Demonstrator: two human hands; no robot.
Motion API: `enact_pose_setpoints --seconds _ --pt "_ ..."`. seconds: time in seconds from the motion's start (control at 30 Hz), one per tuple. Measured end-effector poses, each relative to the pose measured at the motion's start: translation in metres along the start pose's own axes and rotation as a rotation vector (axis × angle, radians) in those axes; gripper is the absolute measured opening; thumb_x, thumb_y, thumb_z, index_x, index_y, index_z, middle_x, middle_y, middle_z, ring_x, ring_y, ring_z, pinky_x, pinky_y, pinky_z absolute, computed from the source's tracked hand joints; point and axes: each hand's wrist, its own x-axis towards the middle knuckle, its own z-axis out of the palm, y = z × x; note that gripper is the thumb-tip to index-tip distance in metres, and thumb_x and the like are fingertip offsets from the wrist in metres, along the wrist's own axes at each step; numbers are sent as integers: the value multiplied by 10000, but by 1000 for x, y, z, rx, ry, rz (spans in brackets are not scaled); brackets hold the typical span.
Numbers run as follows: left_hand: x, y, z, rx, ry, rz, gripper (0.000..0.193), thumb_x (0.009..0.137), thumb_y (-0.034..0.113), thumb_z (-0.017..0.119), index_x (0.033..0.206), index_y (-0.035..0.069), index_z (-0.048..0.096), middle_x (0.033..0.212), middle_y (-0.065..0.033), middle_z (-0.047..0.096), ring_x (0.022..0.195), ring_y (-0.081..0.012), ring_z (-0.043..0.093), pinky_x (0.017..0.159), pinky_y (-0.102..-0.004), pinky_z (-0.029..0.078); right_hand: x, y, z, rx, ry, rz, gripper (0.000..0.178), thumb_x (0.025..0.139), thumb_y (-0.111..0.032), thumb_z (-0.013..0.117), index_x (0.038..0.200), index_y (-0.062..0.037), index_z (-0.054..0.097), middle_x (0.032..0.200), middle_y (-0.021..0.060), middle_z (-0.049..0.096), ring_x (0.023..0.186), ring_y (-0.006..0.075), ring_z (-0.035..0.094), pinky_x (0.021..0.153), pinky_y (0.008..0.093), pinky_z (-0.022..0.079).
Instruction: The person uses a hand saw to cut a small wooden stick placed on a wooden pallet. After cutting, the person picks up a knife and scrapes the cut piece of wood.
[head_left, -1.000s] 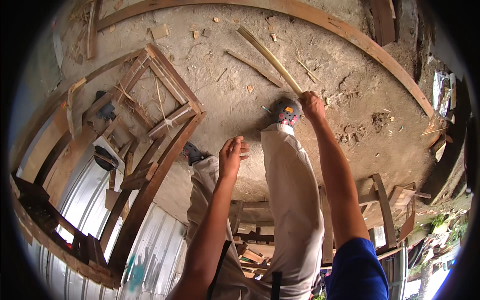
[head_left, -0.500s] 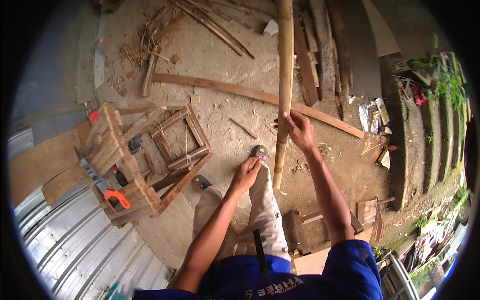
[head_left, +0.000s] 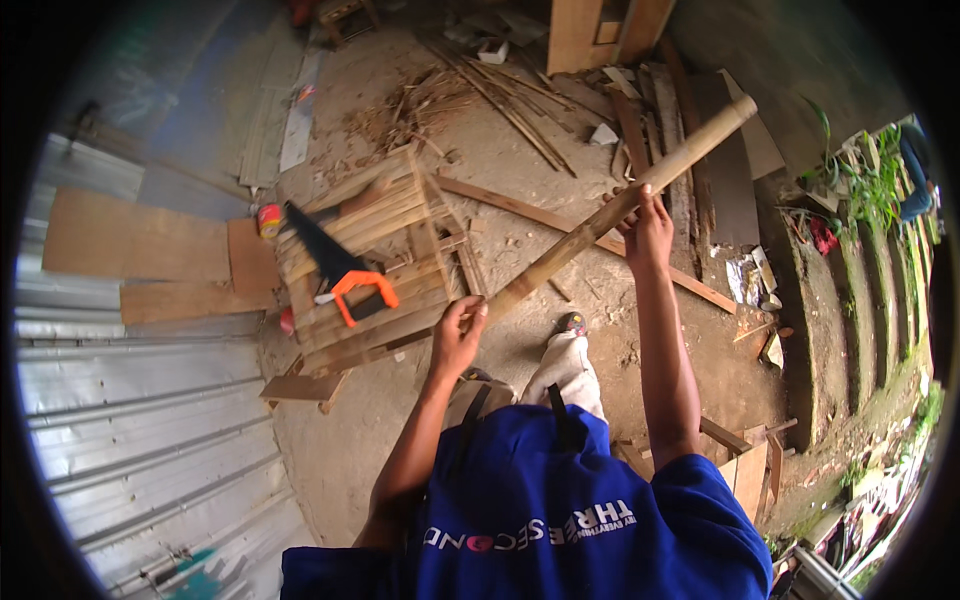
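A long bamboo pole (head_left: 560, 255) slants across in front of me, its far end up to the right. My right hand (head_left: 648, 232) is closed round it past the middle, thumb on the near side. At the pole's lower left end my left hand (head_left: 459, 335) grips with bent fingers. To the left stands a slatted wooden table (head_left: 410, 270). On its top lies a handsaw (head_left: 335, 262) with a dark blade and an orange handle, close to my left hand.
A reddish-brown plank (head_left: 520, 208) lies on the floor beyond the pole. Thin sticks (head_left: 510, 110) and a heap of shavings (head_left: 405, 115) lie farther off. Boards (head_left: 725, 160) rest along the right. Corrugated metal sheeting (head_left: 150, 420) bounds the left, near a small red can (head_left: 268, 219).
The pole has swung from nearly upright in view to a slant, and its lower end has come into my left hand. My view has shifted toward the table and saw.
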Motion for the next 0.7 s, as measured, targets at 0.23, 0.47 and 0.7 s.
enact_pose_setpoints --seconds 0.23,0.47,0.7 --pt "-77 22 -137 -357 197 -141 276 972 280 595 1025 15 647 771 -16 624 559 -42 469 512 -190 358 -66 54 62 116 42 13 390 993 -306 542 1199 19 473 1134 212 610 1073 383 628 907 491 533" --pt "-94 7 -195 -776 326 -7 382 996 361 522 1015 4 656 779 -63 648 596 -106 517 564 -246 393 -110 95 98 173 53 94 535 1016 -279 480 1389 45 276 1339 258 427 1223 406 516 1041 522 449" --pt "-99 -8 -202 -998 561 109 626 1011 504 256 1466 83 349 1477 -100 412 1368 -219 350 1111 -446 239 -160 120 169 255 149 285 289 1014 -238 482 1134 24 479 1056 145 545 993 243 563 923 376 502"
